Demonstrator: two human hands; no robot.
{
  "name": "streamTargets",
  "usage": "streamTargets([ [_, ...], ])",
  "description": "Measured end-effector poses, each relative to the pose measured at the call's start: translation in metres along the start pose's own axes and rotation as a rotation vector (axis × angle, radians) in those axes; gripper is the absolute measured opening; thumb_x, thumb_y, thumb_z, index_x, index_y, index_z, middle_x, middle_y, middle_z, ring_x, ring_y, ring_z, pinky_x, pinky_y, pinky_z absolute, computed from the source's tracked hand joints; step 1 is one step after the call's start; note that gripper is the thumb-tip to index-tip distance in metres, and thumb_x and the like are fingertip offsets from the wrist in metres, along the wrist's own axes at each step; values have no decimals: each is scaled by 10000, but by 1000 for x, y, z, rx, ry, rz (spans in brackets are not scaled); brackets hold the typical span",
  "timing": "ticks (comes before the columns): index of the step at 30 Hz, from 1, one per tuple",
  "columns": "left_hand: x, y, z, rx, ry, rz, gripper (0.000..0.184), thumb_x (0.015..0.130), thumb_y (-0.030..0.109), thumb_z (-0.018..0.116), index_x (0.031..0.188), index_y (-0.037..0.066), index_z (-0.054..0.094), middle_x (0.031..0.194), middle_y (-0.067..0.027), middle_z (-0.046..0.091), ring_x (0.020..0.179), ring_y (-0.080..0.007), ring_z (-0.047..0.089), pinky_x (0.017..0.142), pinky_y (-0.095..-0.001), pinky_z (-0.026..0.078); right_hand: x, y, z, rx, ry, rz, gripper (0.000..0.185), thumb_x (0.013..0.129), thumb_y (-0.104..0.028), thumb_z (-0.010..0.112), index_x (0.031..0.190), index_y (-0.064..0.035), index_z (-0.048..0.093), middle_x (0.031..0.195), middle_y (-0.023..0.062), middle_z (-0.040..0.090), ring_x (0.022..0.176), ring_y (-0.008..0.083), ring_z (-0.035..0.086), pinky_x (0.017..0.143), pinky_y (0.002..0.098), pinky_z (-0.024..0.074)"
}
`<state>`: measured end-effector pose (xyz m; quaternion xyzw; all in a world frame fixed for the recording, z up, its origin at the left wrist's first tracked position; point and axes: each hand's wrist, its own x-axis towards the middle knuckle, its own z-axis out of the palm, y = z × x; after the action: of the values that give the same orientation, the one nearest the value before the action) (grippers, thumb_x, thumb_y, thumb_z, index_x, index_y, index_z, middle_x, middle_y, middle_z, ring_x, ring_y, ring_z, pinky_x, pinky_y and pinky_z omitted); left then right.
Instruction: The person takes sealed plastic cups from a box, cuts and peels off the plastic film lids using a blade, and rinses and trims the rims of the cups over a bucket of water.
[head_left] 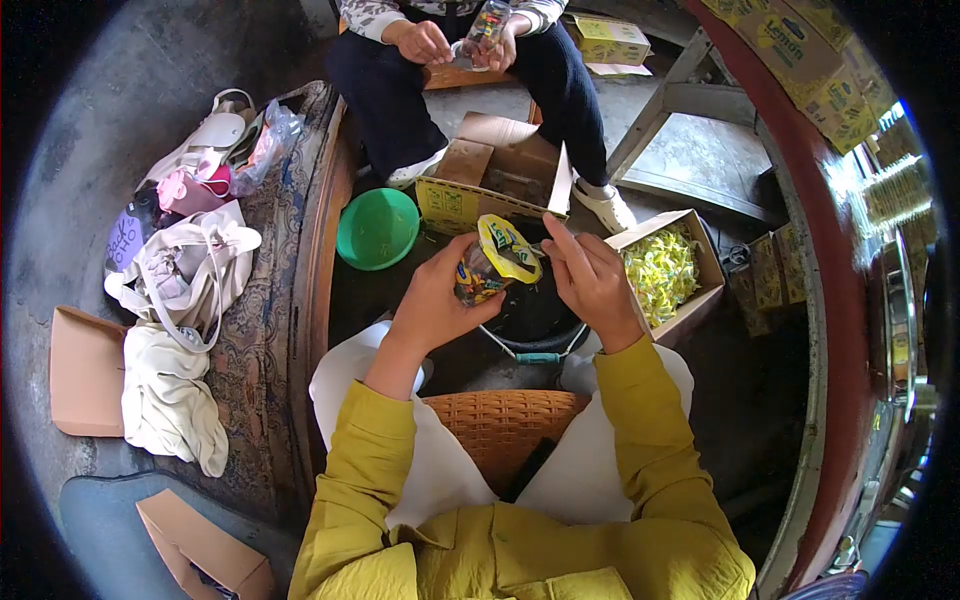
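Observation:
My left hand (pixel 440 300) is wrapped around a clear plastic cup (pixel 478 280) with dark, colourful contents and printing. A yellow and green printed lid (pixel 508 250) covers its top, tilted toward me. My right hand (pixel 592 280) is close to the lid's right edge, index finger stretched out and the other fingers partly bent. Whether a fingertip touches the lid I cannot tell. Below both hands stands a black bucket (pixel 535 325) with a blue handle grip (pixel 538 357). To the right, a cardboard box (pixel 712 262) is full of small yellow wrapped packets (pixel 662 268).
Opposite me, a seated person's hands (pixel 465 45) hold another clear cup (pixel 487 30). An open yellow carton (pixel 490 180) and a green basin (pixel 378 230) stand between us. Bags (pixel 195 270) lie on a patterned bench at left. A red-edged table (pixel 790 110) carries lemon-printed cartons (pixel 825 60).

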<state>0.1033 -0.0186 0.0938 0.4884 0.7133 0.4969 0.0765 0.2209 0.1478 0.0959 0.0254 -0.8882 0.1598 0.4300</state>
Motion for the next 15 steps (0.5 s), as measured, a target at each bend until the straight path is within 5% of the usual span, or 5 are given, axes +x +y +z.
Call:
streamTargets([
  [15,-7,-5,5,-361,-213,-165,593,653,116,723,1161,-18,446,949,-139,625,880,-191,621,785,-293,471,0,-3,-3,39,11,-25,451,698,58,625,1141,21,550,629,90,544,544,197,513,497,316,431],
])
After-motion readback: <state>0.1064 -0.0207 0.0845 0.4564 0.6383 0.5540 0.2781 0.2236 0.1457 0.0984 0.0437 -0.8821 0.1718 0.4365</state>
